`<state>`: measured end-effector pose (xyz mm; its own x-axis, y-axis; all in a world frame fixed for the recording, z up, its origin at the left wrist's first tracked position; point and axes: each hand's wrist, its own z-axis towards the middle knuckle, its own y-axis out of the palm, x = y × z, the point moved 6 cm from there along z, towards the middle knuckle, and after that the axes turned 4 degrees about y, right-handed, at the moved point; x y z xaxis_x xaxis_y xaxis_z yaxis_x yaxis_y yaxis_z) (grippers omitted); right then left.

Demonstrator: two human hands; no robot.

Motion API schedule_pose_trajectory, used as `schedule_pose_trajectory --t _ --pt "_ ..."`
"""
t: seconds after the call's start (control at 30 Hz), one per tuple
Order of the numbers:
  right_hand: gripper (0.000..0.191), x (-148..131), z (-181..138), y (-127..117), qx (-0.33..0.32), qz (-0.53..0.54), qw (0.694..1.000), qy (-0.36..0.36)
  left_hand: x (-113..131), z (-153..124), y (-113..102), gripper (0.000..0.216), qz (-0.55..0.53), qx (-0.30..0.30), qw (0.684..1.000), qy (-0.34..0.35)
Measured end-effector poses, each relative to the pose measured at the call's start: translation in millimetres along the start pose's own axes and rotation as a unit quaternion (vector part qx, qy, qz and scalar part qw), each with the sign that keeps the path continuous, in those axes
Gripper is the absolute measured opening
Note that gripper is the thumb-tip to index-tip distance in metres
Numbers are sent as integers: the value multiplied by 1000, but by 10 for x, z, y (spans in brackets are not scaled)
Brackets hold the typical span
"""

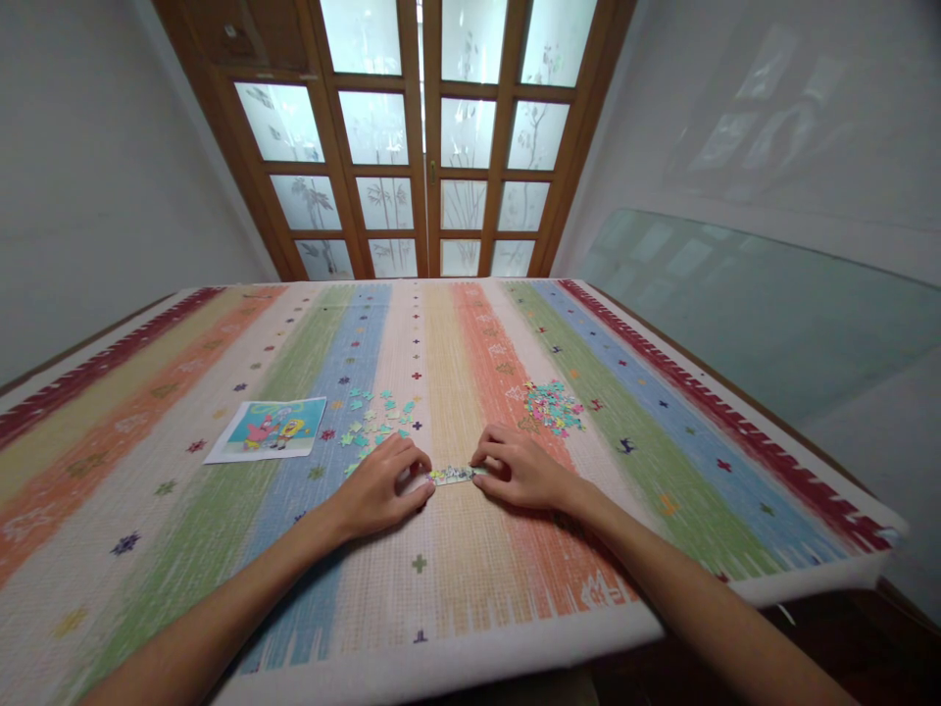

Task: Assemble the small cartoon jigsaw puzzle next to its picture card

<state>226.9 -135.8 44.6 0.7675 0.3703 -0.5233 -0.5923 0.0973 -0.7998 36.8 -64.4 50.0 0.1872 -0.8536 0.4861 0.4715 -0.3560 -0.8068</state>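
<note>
A narrow strip of joined jigsaw puzzle pieces (452, 476) lies between my two hands, low over or on the tablecloth. My left hand (383, 485) pinches its left end with thumb and fingers. At the opposite end, my right hand (520, 469) grips the strip the same way. Fingertips cover both ends. Loose pale-green and teal puzzle pieces (378, 417) are spread just beyond my left hand. Past my right hand sits a denser pile of mixed pink, teal and yellow puzzle pieces (555, 407).
A picture card with cartoon figures (275, 429) lies on the left of the striped tablecloth (470, 569). The table's near edge runs below my forearms. Wooden doors with frosted panes (426, 137) stand beyond the far edge; a glass sheet (735, 304) leans at the right wall.
</note>
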Motion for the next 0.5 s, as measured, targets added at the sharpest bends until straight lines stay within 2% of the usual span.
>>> schedule_pose_trajectory --t 0.5 --pt "5 -14 11 22 -8 -5 1000 3 -18 -8 29 14 -1 -9 1000 -4"
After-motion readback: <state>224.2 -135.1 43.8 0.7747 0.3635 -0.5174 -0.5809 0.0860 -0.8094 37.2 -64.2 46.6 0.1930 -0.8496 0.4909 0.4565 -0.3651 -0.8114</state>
